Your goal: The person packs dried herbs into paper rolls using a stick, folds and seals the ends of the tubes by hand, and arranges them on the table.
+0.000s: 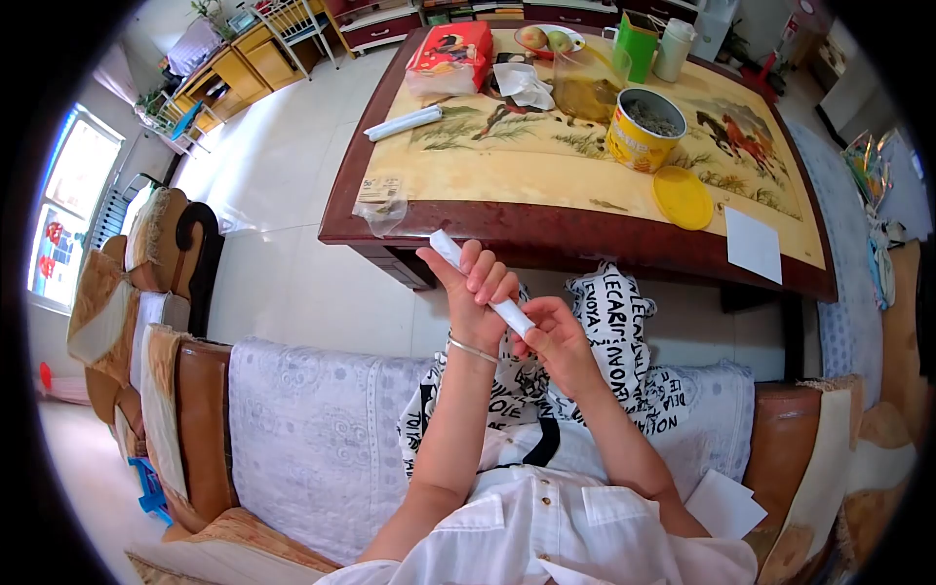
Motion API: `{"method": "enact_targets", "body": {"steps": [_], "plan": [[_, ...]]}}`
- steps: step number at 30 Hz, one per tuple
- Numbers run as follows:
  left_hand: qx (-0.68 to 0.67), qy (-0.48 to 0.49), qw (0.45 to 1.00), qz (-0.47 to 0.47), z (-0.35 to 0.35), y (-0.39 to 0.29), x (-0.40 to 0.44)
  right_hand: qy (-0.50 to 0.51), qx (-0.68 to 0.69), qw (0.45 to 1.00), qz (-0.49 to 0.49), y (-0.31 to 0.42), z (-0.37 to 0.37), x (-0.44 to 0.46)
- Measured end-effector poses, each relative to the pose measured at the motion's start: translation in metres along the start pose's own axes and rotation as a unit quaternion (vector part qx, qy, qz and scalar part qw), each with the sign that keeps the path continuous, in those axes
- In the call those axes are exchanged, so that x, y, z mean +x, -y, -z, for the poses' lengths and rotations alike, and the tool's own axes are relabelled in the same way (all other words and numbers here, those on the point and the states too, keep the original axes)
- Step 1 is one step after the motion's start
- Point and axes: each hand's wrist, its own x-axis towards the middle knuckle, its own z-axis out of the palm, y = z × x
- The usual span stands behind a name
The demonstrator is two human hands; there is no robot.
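A slim white paper roll (510, 315) slants between my hands above my lap. My left hand (472, 292) is closed round its upper part, the fingers curled over it and the far end poking out past them. At the near end, my right hand (558, 336) pinches the roll between thumb and fingers. More white paper rolls (403, 124) lie side by side at the left of the wooden table (468, 222). A white sheet of paper (753, 244) rests by the table's front right edge.
On the table are a yellow tin (639, 146) with dark contents, its yellow lid (682, 198), a clear plastic container (585, 88), a red package (451, 57), a crumpled tissue (525, 86), a clear plastic bag (381, 210), fruit (559, 41) and a green box (637, 46). More paper (726, 505) lies on the sofa.
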Motion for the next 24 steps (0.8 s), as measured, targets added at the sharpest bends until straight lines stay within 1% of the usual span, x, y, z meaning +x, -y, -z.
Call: {"method": "enact_targets", "body": {"steps": [1, 3, 4, 5, 6, 7, 8, 9, 10, 11, 12, 13, 15, 16, 18, 21, 24], "plan": [[-0.002, 0.002, 1.000, -0.002, 0.002, 0.000, 0.001, 0.001, -0.052, 0.998, 0.035, 0.000, 0.001, 0.000], [-0.012, 0.036, 0.999, 0.002, 0.003, -0.001, 0.001, -0.001, -0.069, 0.997, 0.044, 0.004, 0.000, 0.002], [-0.013, 0.038, 0.999, 0.001, 0.003, -0.001, 0.001, -0.012, -0.143, 0.985, 0.092, 0.007, -0.001, 0.005], [0.029, 0.028, 0.999, 0.000, 0.003, -0.002, 0.000, -0.023, -0.215, 0.966, 0.139, 0.012, -0.003, 0.009], [0.071, 0.018, 0.997, 0.001, 0.003, -0.002, -0.001, -0.023, -0.216, 0.966, 0.139, 0.021, -0.009, 0.012], [0.070, 0.018, 0.997, 0.002, 0.001, -0.001, -0.003, -0.034, -0.321, 0.926, 0.196, 0.034, -0.017, 0.015], [0.119, -0.007, 0.993, -0.007, -0.002, 0.001, -0.004, -0.046, -0.422, 0.870, 0.250, 0.043, -0.024, 0.018], [0.167, -0.030, 0.985, -0.015, -0.004, 0.002, -0.004, -0.047, -0.424, 0.869, 0.251, 0.047, -0.026, 0.022], [0.166, -0.028, 0.986, -0.014, -0.005, 0.004, -0.004, -0.044, -0.435, 0.861, 0.259, 0.050, -0.029, 0.026], [0.201, -0.052, 0.978, -0.034, -0.006, 0.006, -0.004, -0.040, -0.446, 0.853, 0.268, 0.052, -0.032, 0.029], [0.235, -0.076, 0.967, -0.055, -0.009, 0.009, -0.004, -0.040, -0.423, 0.868, 0.258, 0.054, -0.035, 0.030], [0.234, -0.075, 0.968, -0.055, -0.012, 0.011, -0.004, -0.039, -0.424, 0.867, 0.259, 0.054, -0.034, 0.032], [0.287, -0.099, 0.950, -0.076, -0.017, 0.015, -0.005, 0.004, -0.492, 0.834, 0.250, 0.055, -0.028, 0.036], [0.287, -0.099, 0.950, -0.077, -0.016, 0.014, -0.006, 0.005, -0.492, 0.834, 0.249, 0.057, -0.026, 0.037], [0.288, -0.072, 0.954, -0.030, -0.011, 0.012, -0.006, 0.052, -0.489, 0.844, 0.216, 0.062, -0.021, 0.039], [0.262, -0.072, 0.962, -0.016, -0.006, 0.013, -0.004, 0.071, -0.458, 0.859, 0.218, 0.066, -0.019, 0.042], [0.246, -0.095, 0.964, -0.019, -0.004, 0.014, -0.001, 0.057, -0.469, 0.860, 0.194, 0.066, -0.019, 0.044]]}}
